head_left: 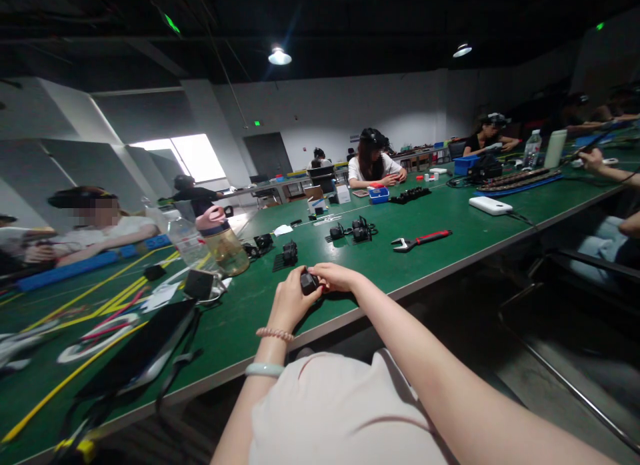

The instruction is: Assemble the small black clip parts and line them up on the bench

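Note:
Close to the table's near edge, my left hand (291, 298) is closed around a small black blocky part (309, 283) whose kind I cannot make out. My right hand (339, 277) meets it from the other side, its fingers pinched at the part; a speck of red shows beneath them. Just beyond my left hand lies a black part with thin prongs (289, 253). Farther back sit similar black parts (361, 230). An adjustable wrench (421, 241) with a red and black handle lies to the right of my hands.
The green table (370, 271) runs across the view. To the left stand an amber bottle (226, 249), a clear plastic bottle (187, 241) and a dark tablet-like device (137, 348). A white power bank (490, 205) with a cable lies right. Several people work around the tables.

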Tool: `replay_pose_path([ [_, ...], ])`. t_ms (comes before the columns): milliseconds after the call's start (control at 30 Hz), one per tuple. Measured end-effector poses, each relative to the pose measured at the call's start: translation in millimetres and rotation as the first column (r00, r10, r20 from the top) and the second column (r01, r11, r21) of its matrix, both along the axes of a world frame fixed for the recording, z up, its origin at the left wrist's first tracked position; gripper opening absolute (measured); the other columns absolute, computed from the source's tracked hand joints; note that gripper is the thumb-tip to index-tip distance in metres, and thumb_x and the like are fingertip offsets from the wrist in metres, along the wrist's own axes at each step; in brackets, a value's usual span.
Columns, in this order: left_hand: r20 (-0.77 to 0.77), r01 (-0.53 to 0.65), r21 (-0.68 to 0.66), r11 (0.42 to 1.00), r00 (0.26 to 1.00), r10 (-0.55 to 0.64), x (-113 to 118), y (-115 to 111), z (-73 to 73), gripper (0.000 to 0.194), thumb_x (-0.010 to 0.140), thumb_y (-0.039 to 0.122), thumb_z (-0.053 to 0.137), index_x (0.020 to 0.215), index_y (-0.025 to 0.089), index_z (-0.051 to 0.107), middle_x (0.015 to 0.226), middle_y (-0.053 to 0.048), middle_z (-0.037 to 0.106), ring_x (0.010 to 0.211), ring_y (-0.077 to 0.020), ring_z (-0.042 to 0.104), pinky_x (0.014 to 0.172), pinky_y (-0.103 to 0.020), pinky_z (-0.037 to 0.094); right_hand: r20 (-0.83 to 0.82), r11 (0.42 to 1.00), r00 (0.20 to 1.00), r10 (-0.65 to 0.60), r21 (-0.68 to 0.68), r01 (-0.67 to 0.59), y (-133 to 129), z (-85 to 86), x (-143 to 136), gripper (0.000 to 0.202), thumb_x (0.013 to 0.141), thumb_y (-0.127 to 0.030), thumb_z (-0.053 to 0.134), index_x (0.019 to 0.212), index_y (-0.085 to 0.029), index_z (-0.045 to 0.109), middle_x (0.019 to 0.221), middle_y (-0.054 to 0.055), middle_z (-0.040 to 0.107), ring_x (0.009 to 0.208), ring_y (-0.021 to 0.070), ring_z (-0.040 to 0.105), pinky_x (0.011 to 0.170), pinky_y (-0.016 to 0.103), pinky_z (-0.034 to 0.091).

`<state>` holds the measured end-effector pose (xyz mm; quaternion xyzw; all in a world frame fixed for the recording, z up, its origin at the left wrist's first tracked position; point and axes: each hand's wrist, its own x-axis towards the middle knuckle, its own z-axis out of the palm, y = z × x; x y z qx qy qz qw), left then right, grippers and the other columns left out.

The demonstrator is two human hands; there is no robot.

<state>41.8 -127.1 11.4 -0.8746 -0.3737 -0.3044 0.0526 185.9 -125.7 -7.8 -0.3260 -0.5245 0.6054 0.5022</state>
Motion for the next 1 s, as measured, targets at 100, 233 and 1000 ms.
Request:
replay_pose_path([
  [100, -0.002, 0.014, 0.012, 1.0, 1.0, -0.014, -0.7, 2.1, -1.8, 0.057, 0.065, 0.046, 0.051, 0.112, 0.016, 0.039, 0.109, -0.009, 0.051, 0.093, -0.0239, 0.051, 0.08, -0.035, 0.04, 0.044, 0.999, 0.999, -0.031, 0.03, 0.029, 1.8, -2.9, -1.2, 0.032, 0.069, -0.047, 0.05, 0.071, -0.017, 0.041, 0.046, -0.009, 0.035, 0.036, 0.0031, 0.033, 0.038, 0.016, 0.026],
  [233, 0.009, 0.025, 0.014, 1.0, 1.0, -0.025, -0.5, 2.2, -2.3, 0.055, 0.066, 0.045, 0.052, 0.112, 0.017, 0.039, 0.108, -0.008, 0.051, 0.093, -0.0236, 0.052, 0.08, -0.035, 0.04, 0.089, 0.997, 0.993, -0.075, 0.041, 0.072, 3.7, -4.9, -2.5, 0.031, 0.072, -0.048, 0.045, 0.074, -0.017, 0.042, 0.045, -0.009, 0.034, 0.036, 0.0036, 0.033, 0.037, 0.016, 0.026],
  [1000, 0.026, 0.028, -0.028, 0.999, 0.999, -0.027, 2.5, 0.7, -1.3, 0.055, 0.065, 0.046, 0.052, 0.111, 0.018, 0.039, 0.108, -0.009, 0.051, 0.094, -0.0238, 0.051, 0.081, -0.035, 0.04, 0.152, 0.994, 0.983, -0.107, 0.043, 0.102, 5.7, -5.6, 0.2, 0.033, 0.073, -0.05, 0.044, 0.077, -0.018, 0.046, 0.045, -0.008, 0.032, 0.037, 0.0039, 0.032, 0.038, 0.017, 0.027],
])
